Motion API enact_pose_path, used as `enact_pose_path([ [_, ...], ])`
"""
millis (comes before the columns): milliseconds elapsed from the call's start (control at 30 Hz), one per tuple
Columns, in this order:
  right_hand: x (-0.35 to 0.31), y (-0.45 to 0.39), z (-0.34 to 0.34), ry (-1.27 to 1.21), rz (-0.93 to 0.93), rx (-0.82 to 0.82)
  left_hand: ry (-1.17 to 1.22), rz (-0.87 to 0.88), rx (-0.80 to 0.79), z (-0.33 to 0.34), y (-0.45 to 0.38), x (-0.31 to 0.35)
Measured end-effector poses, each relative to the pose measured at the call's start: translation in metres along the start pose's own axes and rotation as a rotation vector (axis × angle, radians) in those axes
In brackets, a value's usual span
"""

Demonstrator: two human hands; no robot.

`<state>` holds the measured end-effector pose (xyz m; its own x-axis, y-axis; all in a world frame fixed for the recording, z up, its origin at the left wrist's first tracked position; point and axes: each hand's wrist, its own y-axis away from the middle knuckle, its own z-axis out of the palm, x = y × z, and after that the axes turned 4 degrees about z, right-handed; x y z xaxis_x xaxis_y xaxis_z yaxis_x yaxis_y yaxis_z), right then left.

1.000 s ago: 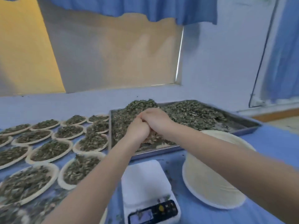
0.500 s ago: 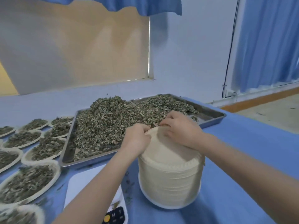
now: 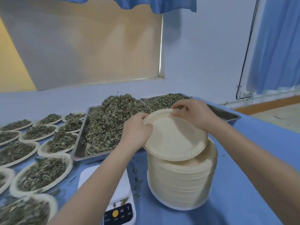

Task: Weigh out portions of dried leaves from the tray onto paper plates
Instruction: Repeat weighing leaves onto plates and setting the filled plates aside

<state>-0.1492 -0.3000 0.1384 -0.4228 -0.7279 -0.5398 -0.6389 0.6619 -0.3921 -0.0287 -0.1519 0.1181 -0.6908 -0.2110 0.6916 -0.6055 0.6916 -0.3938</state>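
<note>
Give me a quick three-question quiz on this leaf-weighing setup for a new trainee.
1. True or false: both hands grip the top plate.
2. What sits left of the plate stack? A) scale B) bottle C) knife
3. Fill in: the plate's far edge is tilted ____.

Key:
1. True: left hand and right hand hold its far rim.
2. A: the white scale, its platform bare of a plate.
3. Up, off the stack.

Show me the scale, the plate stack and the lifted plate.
scale (image 3: 103, 181), head view, bare white platform.
plate stack (image 3: 181, 184), head view, ribbed side.
lifted plate (image 3: 175, 140), head view, centre of its face.
</note>
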Motion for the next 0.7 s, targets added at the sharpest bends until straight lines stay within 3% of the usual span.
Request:
enact_pose_path([
  [67, -0.009, -0.003, -0.002, -0.015, 0.065, 0.05, 0.186, -0.1, 0.048, -0.01, 0.001, -0.001],
  [167, -0.033, -0.003, 0.001, -0.032, 0.18, 0.081, 0.719, -0.257, 0.101, -0.033, 0.006, -0.001],
  [267, -0.069, 0.011, 0.011, -0.365, 0.259, -0.002, 0.932, -0.271, 0.228, -0.059, 0.013, -0.01],
  [433, -0.105, 0.059, 0.059, -0.741, 0.224, -0.117, 0.832, -0.286, 0.416, -0.096, 0.036, -0.049],
  [700, -0.098, 0.131, 0.157, -0.777, 0.309, -0.132, 0.451, -0.397, 0.431, -0.07, 0.105, -0.123],
])
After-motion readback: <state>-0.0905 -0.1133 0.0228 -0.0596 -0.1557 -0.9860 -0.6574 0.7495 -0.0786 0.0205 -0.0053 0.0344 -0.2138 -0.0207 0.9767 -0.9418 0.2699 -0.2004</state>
